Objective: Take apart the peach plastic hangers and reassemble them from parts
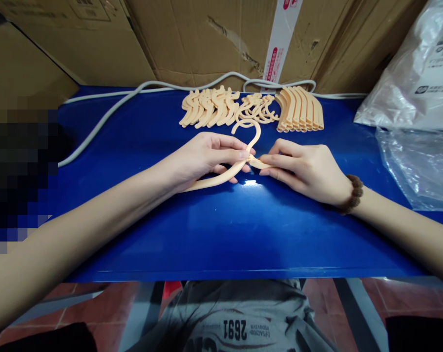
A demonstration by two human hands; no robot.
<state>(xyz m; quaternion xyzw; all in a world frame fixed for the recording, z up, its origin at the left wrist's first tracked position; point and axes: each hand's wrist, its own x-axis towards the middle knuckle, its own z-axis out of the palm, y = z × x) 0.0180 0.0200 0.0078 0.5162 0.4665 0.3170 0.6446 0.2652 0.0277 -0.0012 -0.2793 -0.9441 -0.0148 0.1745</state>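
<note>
Midway along the blue bench, left hand pinches pale hook, right hand short arm, which crooked pressure could dislodge.

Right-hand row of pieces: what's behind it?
White cable, then cardboard with printed tape on it. Whatever sits low, directly behind the row, is covered; can't tell.

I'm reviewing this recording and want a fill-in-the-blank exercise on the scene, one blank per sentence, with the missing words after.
The tabletop is ____ in colour. The brown band goes round the ____ wrist. The left hand grips the cream hanger just below its curved ____. Of the three groups of loose cream parts, the hook-shaped pieces make up the ____ one.

Missing words: blue; right; hook; middle.
</note>
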